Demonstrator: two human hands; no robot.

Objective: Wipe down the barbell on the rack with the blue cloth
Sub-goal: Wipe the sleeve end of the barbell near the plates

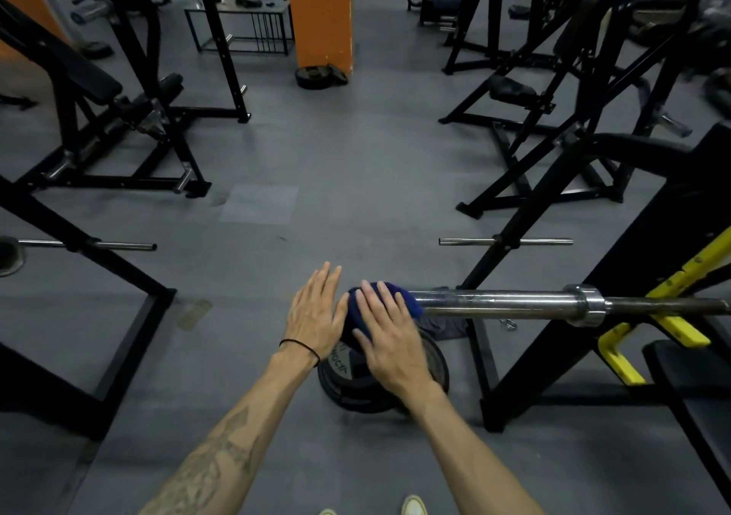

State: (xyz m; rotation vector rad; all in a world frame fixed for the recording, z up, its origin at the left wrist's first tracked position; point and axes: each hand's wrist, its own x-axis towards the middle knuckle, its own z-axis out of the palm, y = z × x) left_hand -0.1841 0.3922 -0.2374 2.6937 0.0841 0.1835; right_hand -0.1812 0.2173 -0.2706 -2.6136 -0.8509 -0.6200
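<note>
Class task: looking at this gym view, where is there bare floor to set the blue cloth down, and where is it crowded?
Bare grey floor lies ahead of both hands, between the bench frame on the left and the black racks on the right. Crowded: under the barbell end, where the right hand presses the blue cloth and the left hand flanks it, plates are stacked.

the barbell (pixel 514 303) lies level across the rack (pixel 561 237), its sleeve end reaching left of the rack's upright. the cloth (pixel 389 297) sits over that sleeve end. the right hand (pixel 389 336) lies flat on the cloth; the left hand (pixel 314 312) is just left of the barbell's end, beside the cloth. a stack of weight plates (pixel 395 380) lies on the floor (pixel 316 150) below the barbell's end. a pillar (pixel 320 12) stands well beyond the barbell, a weight plate (pixel 316 76) at its foot.
</note>
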